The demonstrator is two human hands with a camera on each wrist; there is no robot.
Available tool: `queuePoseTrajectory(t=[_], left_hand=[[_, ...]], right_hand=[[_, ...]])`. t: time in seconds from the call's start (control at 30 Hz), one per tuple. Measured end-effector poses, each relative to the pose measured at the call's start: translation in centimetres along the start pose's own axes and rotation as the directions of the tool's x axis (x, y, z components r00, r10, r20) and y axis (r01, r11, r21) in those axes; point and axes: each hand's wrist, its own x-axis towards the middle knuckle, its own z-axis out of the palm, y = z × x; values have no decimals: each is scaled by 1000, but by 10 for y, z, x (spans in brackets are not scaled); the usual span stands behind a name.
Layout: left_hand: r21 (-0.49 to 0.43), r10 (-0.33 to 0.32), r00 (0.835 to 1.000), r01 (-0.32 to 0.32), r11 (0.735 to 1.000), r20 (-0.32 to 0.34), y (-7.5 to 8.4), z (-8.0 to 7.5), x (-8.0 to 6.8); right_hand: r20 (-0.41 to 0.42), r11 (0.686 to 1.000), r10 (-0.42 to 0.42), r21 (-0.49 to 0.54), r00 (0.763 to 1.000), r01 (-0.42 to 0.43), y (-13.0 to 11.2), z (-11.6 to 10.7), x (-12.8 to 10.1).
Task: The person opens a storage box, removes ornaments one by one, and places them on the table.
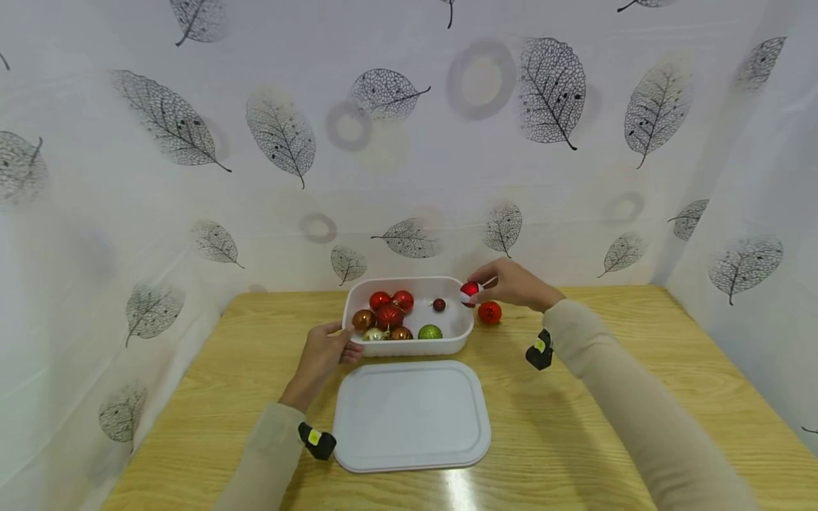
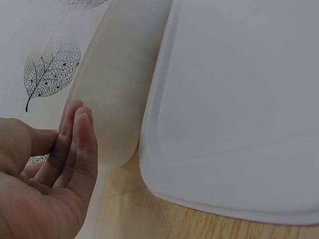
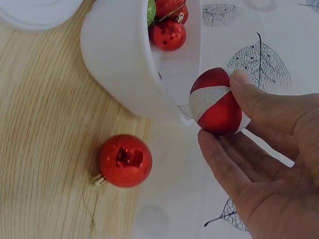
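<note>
- Baubles fill part of a white tub (image 1: 461, 333) on a wooden table (image 1: 639, 369), which is the largest thing in view, with a leaf-print sheet (image 1: 192, 177) hung behind and beside it.
- White lid (image 1: 412, 415) lies flat on the table just in front of the tub.
- Inside the tub sit red, copper, gold and green baubles (image 1: 390, 316).
- Left hand (image 1: 322, 355) rests against the tub's near left corner, fingers straight and together on the outer wall, gripping nothing.
- Right hand (image 1: 514, 284) pinches a red-and-white bauble (image 1: 469, 290) between thumb and fingers, at the tub's far right rim.
- Red bauble (image 1: 489, 313), with a gold cap, lies on the table just right of the tub.
</note>
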Motion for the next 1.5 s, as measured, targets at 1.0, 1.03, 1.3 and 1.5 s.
queuePoseTrajectory(t=[1.0,1.03,1.3,1.5], left_hand=[[26,-17,1000,18,999,-17,-1,1,1],[29,-20,1000,20,999,-18,-1,0,1],[38,-24,1000,25,999,-10,0,0,2],[42,-28,1000,29,999,-10,0,0,2]], right_hand=[[-68,995,103,12,992,-102,55,-27,-51],[-68,994,108,13,992,-107,57,-26,-52],[-83,991,131,15,988,-130,69,-18,-56],[-95,989,151,23,984,-149,78,-11,-57]])
